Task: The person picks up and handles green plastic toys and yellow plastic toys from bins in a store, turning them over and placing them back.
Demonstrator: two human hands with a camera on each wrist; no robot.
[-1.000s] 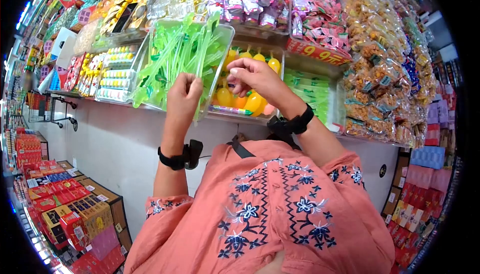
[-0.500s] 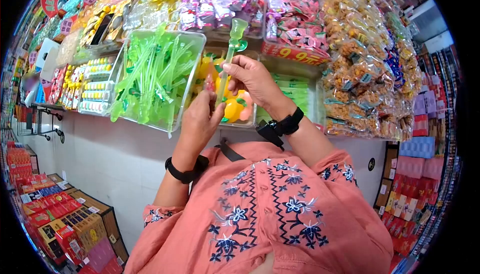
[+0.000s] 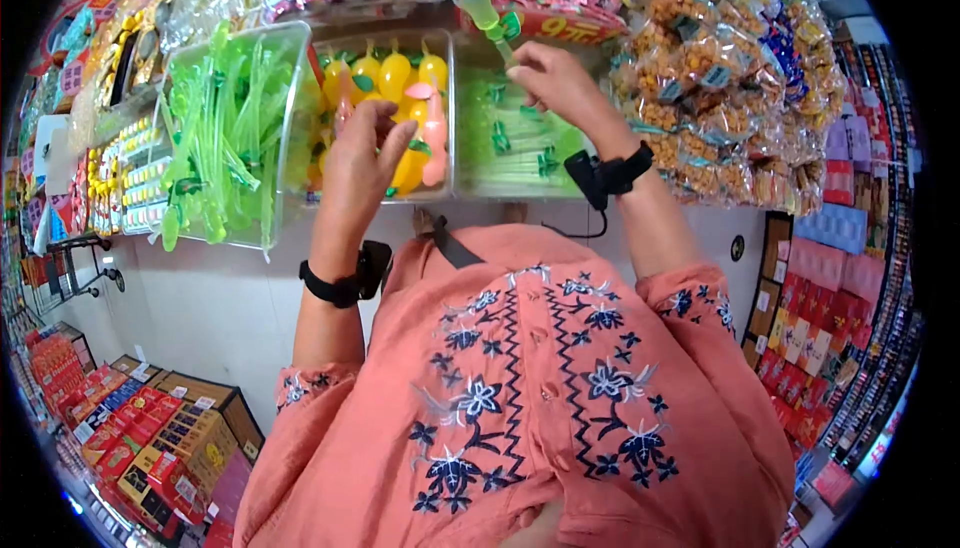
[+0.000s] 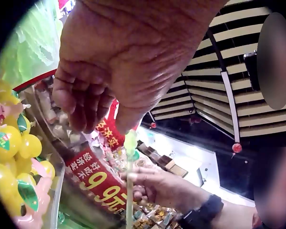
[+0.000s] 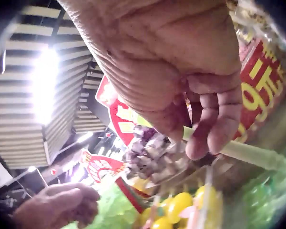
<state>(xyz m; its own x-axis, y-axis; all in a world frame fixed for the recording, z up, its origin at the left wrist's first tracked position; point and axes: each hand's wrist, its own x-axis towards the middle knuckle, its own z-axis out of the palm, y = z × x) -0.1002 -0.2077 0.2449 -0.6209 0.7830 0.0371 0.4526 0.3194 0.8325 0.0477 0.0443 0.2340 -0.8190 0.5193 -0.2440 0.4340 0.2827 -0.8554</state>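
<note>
My right hand (image 3: 560, 88) pinches a long, translucent green stick (image 3: 484, 14) by its shaft. The stick has a flared, cup-like upper end and a green leaf-shaped tag. In the right wrist view, thumb and fingers close around the pale green shaft (image 5: 252, 153). Below that hand is a bin (image 3: 456, 163) of similar green sticks with dark green tags (image 3: 502, 136). Over the neighbouring bin of yellow mango-shaped packs (image 3: 396, 72) hovers my left hand (image 3: 358, 158). Its fingers are loosely bent with nothing between them, as the left wrist view also shows.
A clear tray (image 3: 300, 78) heaped with long green sticks stands at the left. Bagged snacks (image 3: 715, 78) pile up at the right, beside a red price sign (image 3: 560, 24). Stacked boxes (image 3: 150, 438) occupy the lower left, and a shopping cart (image 3: 75, 263) stands beyond.
My right hand, still gripping the green stick, has moved right, over the bin of green sticks. My left hand has come away from the stick's lower end. The view has shifted right.
</note>
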